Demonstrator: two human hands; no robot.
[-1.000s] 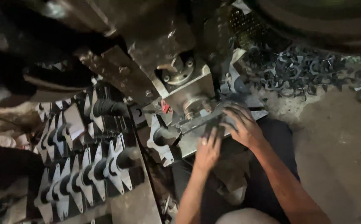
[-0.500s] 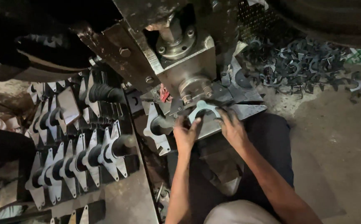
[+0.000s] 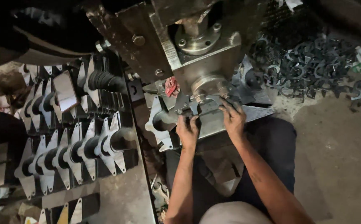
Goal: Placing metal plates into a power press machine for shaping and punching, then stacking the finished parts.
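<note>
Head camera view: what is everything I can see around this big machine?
press machine: one, grey steel, top centre
metal piece: one, dark, under the press ram, both hands on it
stamped plates on rods: many, silver, rows at left
single plate: one, silver, beside the left hand
red scrap: one, on the machine bed
loose stampings: a heap, black, upper right floor
left hand: on the piece's near edge
right hand: on the piece's right side
</note>
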